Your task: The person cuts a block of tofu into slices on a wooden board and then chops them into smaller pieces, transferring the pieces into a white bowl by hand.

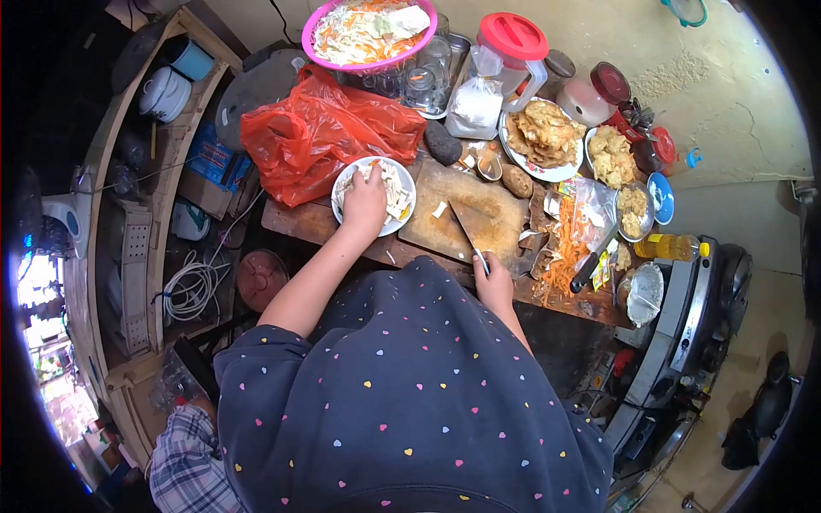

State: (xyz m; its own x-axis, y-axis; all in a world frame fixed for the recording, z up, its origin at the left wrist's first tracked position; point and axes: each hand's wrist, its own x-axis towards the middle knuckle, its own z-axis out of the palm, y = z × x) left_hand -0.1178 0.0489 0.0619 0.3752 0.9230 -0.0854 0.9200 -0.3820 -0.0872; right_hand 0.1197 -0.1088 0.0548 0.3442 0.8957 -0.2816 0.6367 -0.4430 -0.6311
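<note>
My left hand [366,202] reaches into a white bowl [413,195] of pale sliced strips [395,190]. Its fingers are a little apart on the strips, and their tips are partly hidden. In my right hand [494,280] is a kitchen knife [469,229], held by the handle. The blade slants up and left across a worn wooden cutting board [425,229]. A small white piece [440,209] lies on the board left of the blade.
A red plastic bag [321,137] sits behind the bowl, near a pink basin [306,38] of shredded vegetables. On the right are plates of fried fritters [546,132], carrot shreds [560,256], a black-handled knife [592,267] and an oil bottle [671,247]. A stove [688,316] stands beyond.
</note>
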